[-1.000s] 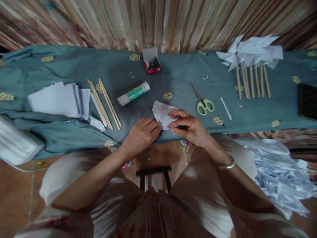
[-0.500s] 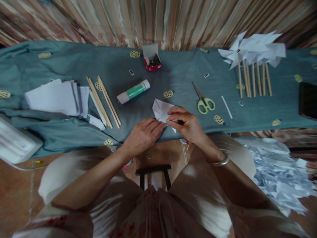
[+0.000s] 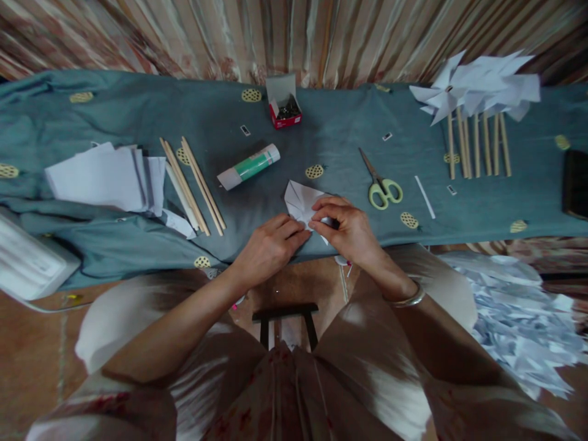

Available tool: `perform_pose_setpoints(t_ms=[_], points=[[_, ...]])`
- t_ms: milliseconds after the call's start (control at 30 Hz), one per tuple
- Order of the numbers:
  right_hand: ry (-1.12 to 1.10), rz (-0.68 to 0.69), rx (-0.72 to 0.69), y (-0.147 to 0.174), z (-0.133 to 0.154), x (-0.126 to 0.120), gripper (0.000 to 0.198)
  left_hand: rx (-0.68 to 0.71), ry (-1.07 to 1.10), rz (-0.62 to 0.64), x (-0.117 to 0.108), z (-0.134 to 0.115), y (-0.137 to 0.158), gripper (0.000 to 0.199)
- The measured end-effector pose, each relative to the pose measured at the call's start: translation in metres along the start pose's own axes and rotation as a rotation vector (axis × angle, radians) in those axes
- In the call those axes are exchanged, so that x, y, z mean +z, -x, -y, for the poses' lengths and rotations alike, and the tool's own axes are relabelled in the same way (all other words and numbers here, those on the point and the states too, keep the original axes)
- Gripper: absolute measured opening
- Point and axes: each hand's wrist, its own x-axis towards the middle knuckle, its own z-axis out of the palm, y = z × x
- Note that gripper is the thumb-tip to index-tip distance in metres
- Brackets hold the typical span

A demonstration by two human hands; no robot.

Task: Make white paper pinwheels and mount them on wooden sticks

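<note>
A small piece of white paper (image 3: 298, 199) with crease lines lies at the table's near edge, under both my hands. My left hand (image 3: 275, 245) has its fingers bent together, the tips on the paper's near left edge. On the other side, my right hand (image 3: 346, 226), with a silver bangle at the wrist, pinches the paper between thumb and fingers. Part of the sheet is hidden by the fingers. Beyond it lies a glue stick (image 3: 250, 166) with a green label. Scissors (image 3: 381, 184) with pale green handles rest to the right.
An open red box (image 3: 287, 116) of small dark pieces stands at the back. Wooden sticks (image 3: 199, 184) and stacked paper sheets (image 3: 101, 177) lie left. Several paper pinwheels (image 3: 491, 86) on sticks lie at the far right. Paper scraps (image 3: 528, 331) are heaped below the table.
The whole view has shifted slightly. My left fingertips have bent a little more at the paper's edge; my right hand keeps its pinch.
</note>
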Motion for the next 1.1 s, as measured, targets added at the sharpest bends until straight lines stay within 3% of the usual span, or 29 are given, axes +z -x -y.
perform_pose_setpoints(t_ms=[867, 1100], points=[[-0.001, -0.025, -0.016, 0.002, 0.003, 0.001, 0.009, -0.026, 0.030, -0.005, 0.003, 0.000, -0.001, 0.021], [0.018, 0.061, -0.024, 0.009, 0.002, -0.012, 0.016, -0.014, 0.035, -0.034, 0.003, 0.000, 0.000, 0.017]])
